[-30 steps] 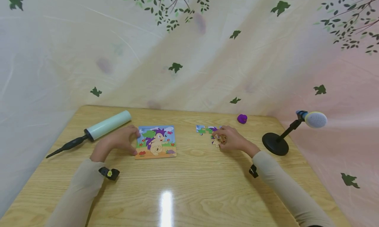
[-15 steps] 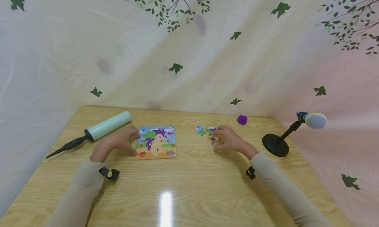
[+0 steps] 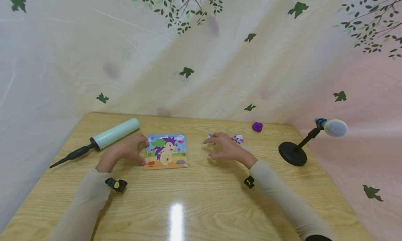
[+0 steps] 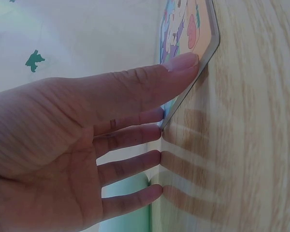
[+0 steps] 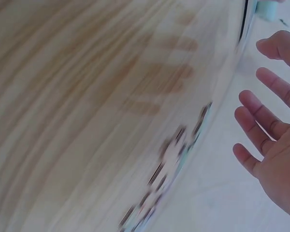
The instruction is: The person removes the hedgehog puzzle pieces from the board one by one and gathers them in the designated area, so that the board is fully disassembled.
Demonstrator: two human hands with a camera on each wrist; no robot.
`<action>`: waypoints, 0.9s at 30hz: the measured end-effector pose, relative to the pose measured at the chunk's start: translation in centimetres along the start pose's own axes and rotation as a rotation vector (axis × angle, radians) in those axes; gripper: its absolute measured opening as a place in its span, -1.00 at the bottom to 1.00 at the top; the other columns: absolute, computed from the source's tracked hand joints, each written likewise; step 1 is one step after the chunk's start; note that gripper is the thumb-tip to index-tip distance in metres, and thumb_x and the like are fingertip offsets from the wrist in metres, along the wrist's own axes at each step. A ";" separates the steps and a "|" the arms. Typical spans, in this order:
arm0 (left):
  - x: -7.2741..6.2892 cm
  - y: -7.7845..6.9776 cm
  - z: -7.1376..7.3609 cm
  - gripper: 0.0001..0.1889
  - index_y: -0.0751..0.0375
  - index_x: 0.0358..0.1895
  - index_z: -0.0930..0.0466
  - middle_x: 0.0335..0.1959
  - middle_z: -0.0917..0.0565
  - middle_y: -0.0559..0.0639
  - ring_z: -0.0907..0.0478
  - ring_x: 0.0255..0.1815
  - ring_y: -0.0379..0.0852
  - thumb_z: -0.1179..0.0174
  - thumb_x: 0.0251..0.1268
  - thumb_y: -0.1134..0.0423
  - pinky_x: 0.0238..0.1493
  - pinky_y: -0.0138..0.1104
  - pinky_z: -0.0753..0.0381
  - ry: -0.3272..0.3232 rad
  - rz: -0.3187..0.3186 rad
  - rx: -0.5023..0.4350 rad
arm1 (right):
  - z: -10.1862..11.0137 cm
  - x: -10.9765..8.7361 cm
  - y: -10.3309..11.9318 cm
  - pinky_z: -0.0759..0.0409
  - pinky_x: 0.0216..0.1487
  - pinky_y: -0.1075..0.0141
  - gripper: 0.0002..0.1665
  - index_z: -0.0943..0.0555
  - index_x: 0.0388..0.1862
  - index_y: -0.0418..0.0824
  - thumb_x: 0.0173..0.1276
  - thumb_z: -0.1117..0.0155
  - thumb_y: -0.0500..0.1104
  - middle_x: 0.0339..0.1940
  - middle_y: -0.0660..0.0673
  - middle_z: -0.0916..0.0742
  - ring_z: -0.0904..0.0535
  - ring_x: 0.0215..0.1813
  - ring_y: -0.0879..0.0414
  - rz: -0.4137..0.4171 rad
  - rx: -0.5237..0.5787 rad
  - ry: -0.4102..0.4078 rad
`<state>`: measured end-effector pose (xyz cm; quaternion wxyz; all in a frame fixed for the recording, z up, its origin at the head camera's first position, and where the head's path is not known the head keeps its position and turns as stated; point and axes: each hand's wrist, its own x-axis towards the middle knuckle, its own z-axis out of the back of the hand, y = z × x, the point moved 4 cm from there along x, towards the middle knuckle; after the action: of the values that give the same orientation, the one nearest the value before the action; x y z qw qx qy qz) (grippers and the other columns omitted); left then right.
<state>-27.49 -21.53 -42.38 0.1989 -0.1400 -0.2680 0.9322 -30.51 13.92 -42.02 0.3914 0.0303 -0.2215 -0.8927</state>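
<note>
A square hedgehog picture board [image 3: 168,152] lies flat on the wooden table. At its left edge rests my left hand [image 3: 128,148], thumb on the near corner and index finger by the far corner. The left wrist view shows that thumb [image 4: 181,63] lying on the board's rim and the other fingers nearly straight. My right hand [image 3: 227,148] is above the table to the right of the board, fingers spread and nothing between them. Behind and partly beneath it in the head view are loose jigsaw pieces [image 3: 238,139], mostly hidden by the hand.
A mint-green roller [image 3: 116,132] with a black handle lies at the left, close behind my left hand. Far right stands a black round-based stand [image 3: 292,153] with a pale oval head. A small purple object [image 3: 257,126] sits near the back edge, before the leaf-patterned cloth.
My right hand has moved left from the jigsaw pieces toward the board, its fingers spreading; some pieces on the right now show from behind it. The left hand and board stay put.
</note>
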 end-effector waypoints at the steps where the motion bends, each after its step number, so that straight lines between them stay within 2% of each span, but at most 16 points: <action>1: 0.0 0.0 0.0 -0.41 0.32 0.02 -0.56 0.15 -0.58 0.28 -0.48 0.22 0.26 -0.62 -0.11 0.22 0.43 0.23 -0.36 0.000 0.001 -0.001 | -0.2 0.3 0.3 -0.55 0.14 -0.05 -0.46 -0.66 0.19 -0.20 0.19 -0.46 -0.17 0.05 -0.24 -0.71 -0.57 0.10 -0.15 0.011 0.000 0.006; 5: 0.0 0.0 0.0 -0.41 0.32 0.02 -0.57 0.16 -0.57 0.30 -0.47 0.22 0.27 -0.62 -0.10 0.22 0.43 0.24 -0.35 0.003 0.002 0.003 | -1.0 1.6 1.5 -0.53 0.19 -0.06 -0.47 -0.65 0.20 -0.21 0.22 -0.44 -0.17 0.06 -0.21 -0.72 -0.58 0.13 -0.13 0.041 0.016 0.035; 13: 0.2 -0.1 -0.1 -0.41 0.31 0.03 -0.57 0.20 -0.56 0.31 -0.45 0.25 0.28 -0.62 -0.08 0.21 0.45 0.26 -0.32 0.017 0.025 0.000 | -2.3 4.1 3.9 -0.58 0.18 0.06 -0.44 -0.62 0.25 -0.17 0.27 -0.46 -0.14 0.09 -0.15 -0.70 -0.57 0.14 -0.04 0.069 0.032 0.076; 20: 0.2 -0.1 -0.1 -0.40 0.30 0.05 -0.56 0.18 -0.57 0.29 -0.47 0.23 0.26 -0.62 -0.09 0.19 0.44 0.24 -0.34 0.019 0.027 0.005 | -3.7 6.4 5.8 -0.60 0.17 0.13 -0.44 -0.63 0.27 -0.15 0.28 -0.45 -0.13 0.10 -0.14 -0.71 -0.59 0.14 -0.01 0.129 0.004 0.108; 27: 0.1 -0.1 -0.1 -0.39 0.31 0.06 -0.56 0.19 -0.56 0.30 -0.46 0.26 0.30 -0.62 -0.10 0.20 0.45 0.25 -0.34 0.017 0.023 0.000 | -4.8 8.0 7.2 -0.60 0.10 0.20 -0.42 -0.61 0.30 -0.13 0.30 -0.44 -0.08 0.09 -0.13 -0.69 -0.58 0.11 0.01 0.128 0.011 0.148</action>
<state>-27.54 -21.32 -42.40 0.1905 -0.1510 -0.2648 0.9332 -30.03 2.16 -42.41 0.4627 0.0839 -0.1985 -0.8599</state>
